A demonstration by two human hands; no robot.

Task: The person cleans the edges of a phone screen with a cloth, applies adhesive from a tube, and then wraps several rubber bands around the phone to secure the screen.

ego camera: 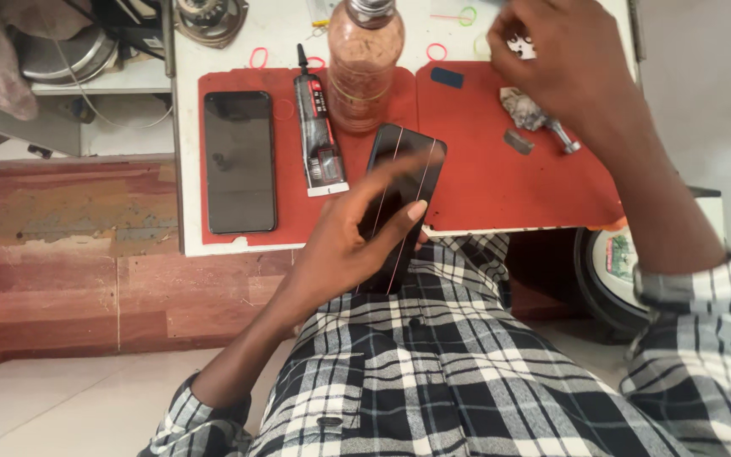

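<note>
Phone [399,203] w/ 2 rubber bands gripped in left hand [344,245]; right hand [564,59] curled, far side.

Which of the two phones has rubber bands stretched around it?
The phone in the left hand, crossed by thin bands; the other phone lies bare on the red mat.

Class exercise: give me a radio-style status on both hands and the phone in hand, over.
Left hand gripping black phone, thin bands stretched lengthwise over it. Right hand up at table's far edge by loose rubber bands. Glue tube, plastic bottle, second phone alongside.
</note>
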